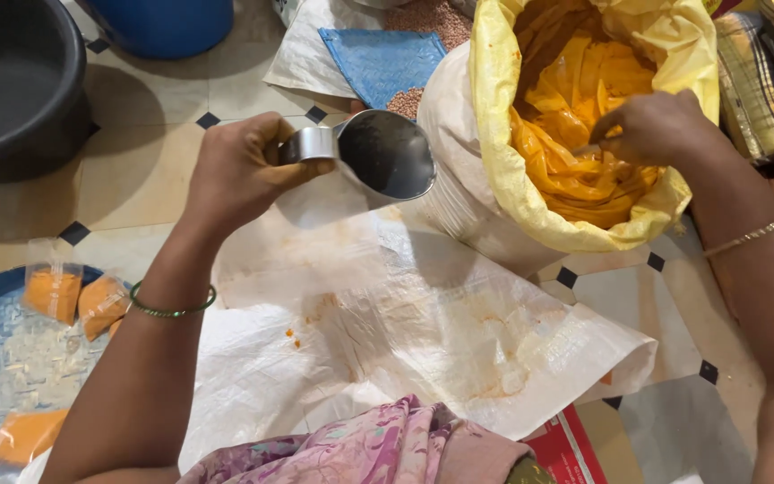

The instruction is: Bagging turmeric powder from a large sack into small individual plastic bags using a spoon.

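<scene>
Pink cloth (pixel 378 448) covers my lap above the stained white sheet (pixel 423 332). My left hand (pixel 239 170) grips a tilted steel cup (pixel 378 152). My right hand (pixel 651 125) pinches a small utensil, partly hidden, inside the yellow bag (pixel 512 188).

L hand (pixel 236 175) grips steel cup (pixel 378 154), tilted, mouth toward yellow-lined sack (pixel 530 193); R hand (pixel 651 127) inside sack opening, fingers pinched over orange contents (pixel 575 170); white woven sheet (pixel 387 332) on tiled floor (pixel 136 179); sealed orange packets (pixel 78 300) at left.

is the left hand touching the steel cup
Touching. The head view shows the left hand wrapped around the steel cup, fingers closed on its base, holding it tilted beside the yellow bag.
</scene>
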